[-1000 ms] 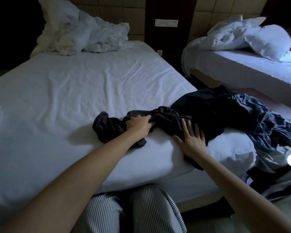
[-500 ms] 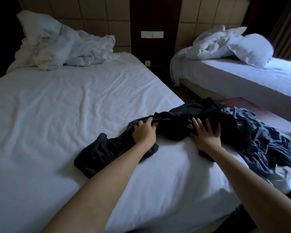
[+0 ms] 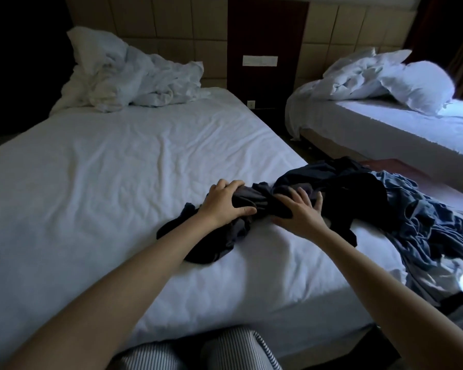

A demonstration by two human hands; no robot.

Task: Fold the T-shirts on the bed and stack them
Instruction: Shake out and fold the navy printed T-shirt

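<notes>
Left hand (image 3: pixel 225 204) is down on the dark grey T-shirt (image 3: pixel 217 241), fingers curled over its bunched middle with the thumb closing in from the near side: a proper grip. Right hand (image 3: pixel 298 212) sits just beside it, fingers splayed and fairly straight, pressing flat on the cloth where the shirt runs into the pile of dark clothes (image 3: pixel 340 188) at the right edge of the bed (image 3: pixel 118 182). The shirt lies twisted like a rope, one end trailing toward the near left, the other lost in the pile. A blue garment (image 3: pixel 422 225) spills off the corner beyond. Nothing is folded and there's no stack anywhere, so this looks like the very start, freeing one shirt from the heap. Here's the danger — that shirt seems tangled with its neighbours, and a hard pull from the left could drag the whole heap along, or tip the blue garment, already hanging over the edge, onto the floor. The right hand's flat press is the only anchor, and on a soft sheet it may slide. A shirt this twisted could also get spread with a sleeve trapped underneath — and that would spoil the fold.
</notes>
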